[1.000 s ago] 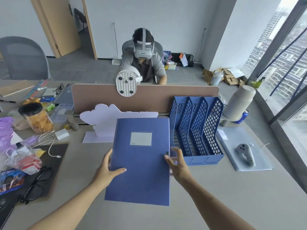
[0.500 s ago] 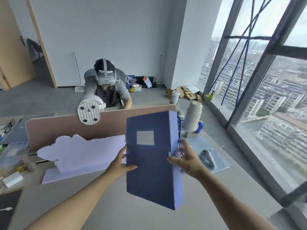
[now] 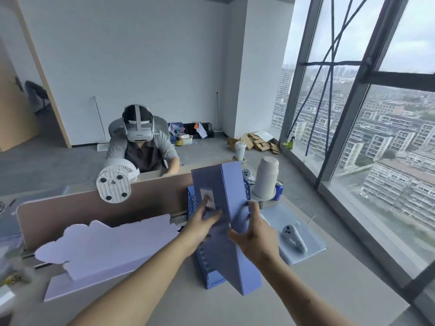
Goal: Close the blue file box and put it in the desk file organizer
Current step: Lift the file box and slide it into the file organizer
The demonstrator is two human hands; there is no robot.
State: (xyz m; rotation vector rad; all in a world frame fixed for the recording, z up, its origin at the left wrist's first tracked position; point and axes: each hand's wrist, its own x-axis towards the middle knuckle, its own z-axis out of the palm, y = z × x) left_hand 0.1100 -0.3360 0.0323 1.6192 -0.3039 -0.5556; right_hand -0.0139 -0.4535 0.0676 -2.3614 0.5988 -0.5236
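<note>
Blue and closed, the file box (image 3: pixel 231 222) stands on edge, tilted, with its lower end over the front of the desk file organizer (image 3: pixel 213 278); whether it has already entered a slot cannot be told, since the box hides most of the dividers. The person holds it from both sides, probably to keep the thin spine lined up with a gap as it goes down. One left hand (image 3: pixel 200 225) lies flat against the labelled face with fingers spread, pressing rather than gripping, and looks blurred. One right hand (image 3: pixel 255 234) is on the opposite face, thumb near the front edge and fingers spread over the panel, so the box is squeezed between two open palms. The grey desk (image 3: pixel 306 290) carries, to the left, one pale cloud-shaped stand (image 3: pixel 106 245), and to the right one pale mat (image 3: pixel 294 238) with a single white controller (image 3: pixel 294 237) lying on it. Farther back on the right stand one upturned pale cup (image 3: pixel 267 181) and one blue can (image 3: pixel 279 190) just beside it. One brown partition (image 3: pixel 82 208) runs across the desk's far edge, with one small white fan (image 3: pixel 114 184) clipped above it. Beyond it sits one other person (image 3: pixel 141 149) wearing a headset.
</note>
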